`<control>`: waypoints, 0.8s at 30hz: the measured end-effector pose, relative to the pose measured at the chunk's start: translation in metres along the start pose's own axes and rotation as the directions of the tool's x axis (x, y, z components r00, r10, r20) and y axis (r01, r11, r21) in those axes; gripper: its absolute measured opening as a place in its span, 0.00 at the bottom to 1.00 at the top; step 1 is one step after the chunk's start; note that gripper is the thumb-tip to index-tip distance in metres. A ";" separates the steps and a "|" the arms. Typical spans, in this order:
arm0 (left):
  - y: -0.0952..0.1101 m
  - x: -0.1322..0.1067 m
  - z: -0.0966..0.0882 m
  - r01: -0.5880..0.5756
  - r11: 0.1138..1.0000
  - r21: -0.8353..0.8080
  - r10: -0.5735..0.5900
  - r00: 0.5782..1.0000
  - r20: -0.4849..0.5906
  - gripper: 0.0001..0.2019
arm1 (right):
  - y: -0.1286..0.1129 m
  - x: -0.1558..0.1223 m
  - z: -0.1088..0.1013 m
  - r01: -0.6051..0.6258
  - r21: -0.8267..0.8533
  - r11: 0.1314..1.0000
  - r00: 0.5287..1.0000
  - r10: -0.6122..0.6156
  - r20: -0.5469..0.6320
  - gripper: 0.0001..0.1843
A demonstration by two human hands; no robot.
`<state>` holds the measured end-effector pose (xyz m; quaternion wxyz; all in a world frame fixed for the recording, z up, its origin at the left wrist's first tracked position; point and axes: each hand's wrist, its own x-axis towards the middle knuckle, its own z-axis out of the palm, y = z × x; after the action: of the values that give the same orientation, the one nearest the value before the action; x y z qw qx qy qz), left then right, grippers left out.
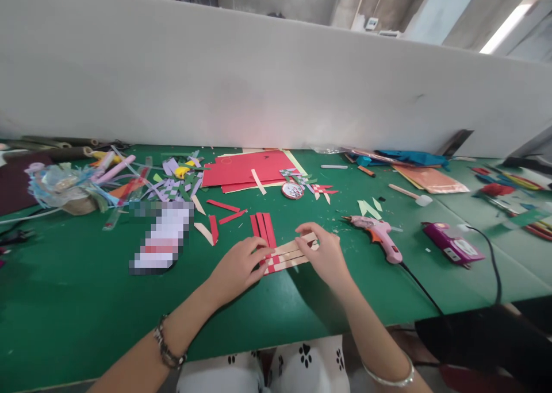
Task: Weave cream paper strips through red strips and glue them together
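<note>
Forearms (pixel 190 324) over front edge of surface (pixel 86 312); hands (pixel 239 266) apart, both pinching woven strips (pixel 282 259); glue gun (pixel 382 231) rightward; red sheets (pixel 241 168) behind.

The light here is soft. Above the board's (pixel 276 83) right end, one strip (pixel 513 20) shines too white. A faint pink tint lies on the board's lower middle. Below the board, the table (pixel 259 324) has pale glare at right and a soft shadow under the right hand (pixel 325 255). Coarse squares hide one patch (pixel 164 238); toward the edges, lines look bent.
</note>
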<state>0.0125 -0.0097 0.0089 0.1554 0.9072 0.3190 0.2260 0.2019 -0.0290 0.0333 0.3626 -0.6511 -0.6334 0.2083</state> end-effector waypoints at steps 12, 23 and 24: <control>-0.001 -0.011 0.002 -0.149 0.981 0.121 0.109 0.951 0.289 0.23 | 0.038 0.010 -0.014 0.020 0.001 1.000 0.999 -0.020 0.031 0.09; 0.000 -0.014 0.002 -0.146 0.981 0.130 0.087 0.921 0.380 0.29 | 0.044 0.008 -0.012 0.000 -0.117 0.993 1.000 0.000 -0.001 0.09; 0.000 -0.014 0.002 -0.143 0.981 0.132 0.082 0.919 0.387 0.29 | 0.044 0.009 -0.012 0.004 -0.128 0.992 1.000 -0.004 0.001 0.09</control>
<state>0.0037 -0.0194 0.0028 0.1285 0.9600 0.2470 0.0289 0.2412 -0.0201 0.0097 0.3204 -0.6718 -0.6467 0.1668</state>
